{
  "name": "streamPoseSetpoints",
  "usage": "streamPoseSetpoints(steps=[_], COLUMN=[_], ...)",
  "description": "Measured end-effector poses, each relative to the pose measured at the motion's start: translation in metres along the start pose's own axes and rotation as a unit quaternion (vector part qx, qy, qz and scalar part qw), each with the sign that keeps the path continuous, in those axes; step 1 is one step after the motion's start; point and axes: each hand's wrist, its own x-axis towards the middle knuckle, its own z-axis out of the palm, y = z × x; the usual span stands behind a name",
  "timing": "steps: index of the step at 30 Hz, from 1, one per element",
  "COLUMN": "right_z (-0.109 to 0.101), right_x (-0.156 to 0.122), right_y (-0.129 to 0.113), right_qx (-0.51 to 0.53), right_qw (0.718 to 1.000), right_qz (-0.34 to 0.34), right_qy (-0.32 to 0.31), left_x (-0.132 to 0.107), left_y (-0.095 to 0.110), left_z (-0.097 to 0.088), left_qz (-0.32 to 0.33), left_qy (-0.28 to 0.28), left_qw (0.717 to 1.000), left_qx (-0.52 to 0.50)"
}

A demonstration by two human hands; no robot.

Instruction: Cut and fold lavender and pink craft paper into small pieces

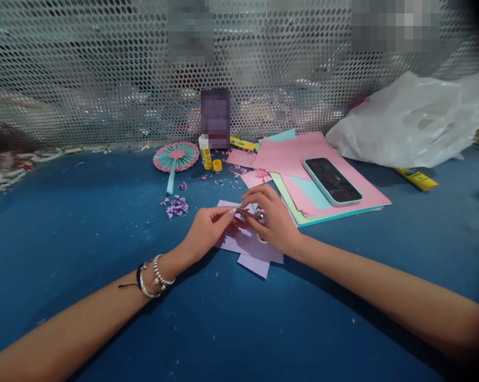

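My left hand [210, 228] and my right hand [273, 220] meet above pieces of lilac paper [239, 245]. Thumb and fingers of each are pinched together, tip to tip, around something small that I cannot make out. Under my right palm a whitish curved edge [262, 239] shows, mostly hidden. A smaller lilac strip [254, 265] pokes out at the near side of the paper. To the left lies a loose heap of small purple paper bits [177, 207].
Behind my hands are a pink and blue pleated paper fan [176, 157], a glue stick [205, 154] and its yellow cap [217, 165]. On the right, a phone [333, 180] rests on coloured sheets [367, 199] beside a white plastic bag [410, 124]. Perforated metal mesh [123, 69] closes the back.
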Motion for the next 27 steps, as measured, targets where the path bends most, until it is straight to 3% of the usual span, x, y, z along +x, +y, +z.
streamPoseSetpoints(steps=[13, 20, 27], right_z=[0.0011, 0.0031, -0.0023], right_x=[-0.0012, -0.0062, -0.0014], right_y=[0.0002, 0.0026, -0.0041], right_qx=[-0.037, -0.087, 0.006], right_qw=[0.999, 0.994, 1.000], right_qz=[-0.003, -0.065, 0.020], right_qy=[0.021, -0.002, 0.019], left_x=[-0.0016, -0.0003, -0.0044], left_y=[-0.0041, -0.0066, -0.0059], left_z=[-0.0001, -0.0012, 0.0014], left_qz=[0.016, 0.044, 0.066], left_qy=[0.000, 0.056, 0.090], left_qw=[0.998, 0.994, 0.988], left_qx=[0.058, 0.079, 0.108])
